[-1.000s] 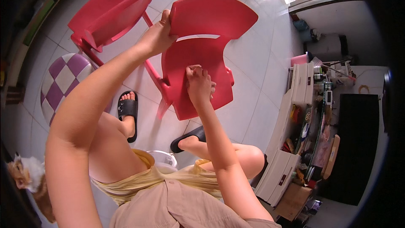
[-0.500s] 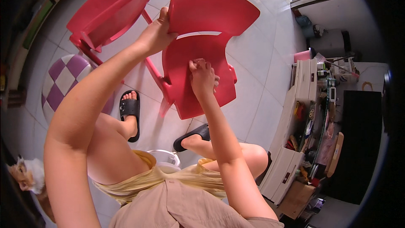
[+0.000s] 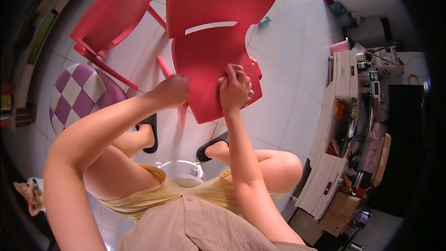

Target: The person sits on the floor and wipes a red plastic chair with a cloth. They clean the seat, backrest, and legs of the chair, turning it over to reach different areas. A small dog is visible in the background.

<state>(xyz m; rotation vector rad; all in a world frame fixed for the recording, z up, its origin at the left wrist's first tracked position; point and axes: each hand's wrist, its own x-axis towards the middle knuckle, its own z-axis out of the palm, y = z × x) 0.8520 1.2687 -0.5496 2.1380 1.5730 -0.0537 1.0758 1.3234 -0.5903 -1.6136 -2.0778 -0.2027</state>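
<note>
A small red plastic chair (image 3: pixel 209 60) stands tilted in front of me, its slotted backrest at the far side. My left hand (image 3: pixel 172 91) is closed at the left edge of its seat; the fingertips are partly hidden and slightly blurred. On the right part of the seat, my right hand (image 3: pixel 235 88) presses down with fingers curled round a crumpled pinkish cloth (image 3: pixel 233 68), which shows only in part. A second red chair (image 3: pixel 116 18) stands at the far left, touched by neither hand.
A purple-and-white checked stool (image 3: pixel 81 93) is at the left, with a dog (image 3: pixel 31 196) nearer me. Between my legs stands a white bucket (image 3: pixel 186 176). A teal scrap (image 3: pixel 265 22) lies on the tiled floor. Along the right runs a cluttered cabinet (image 3: pixel 320 186).
My left hand has come down from the backrest's left side to the seat's left edge. The right hand has slid right and slightly nearer with the cloth. The chair has shifted up-left in view.
</note>
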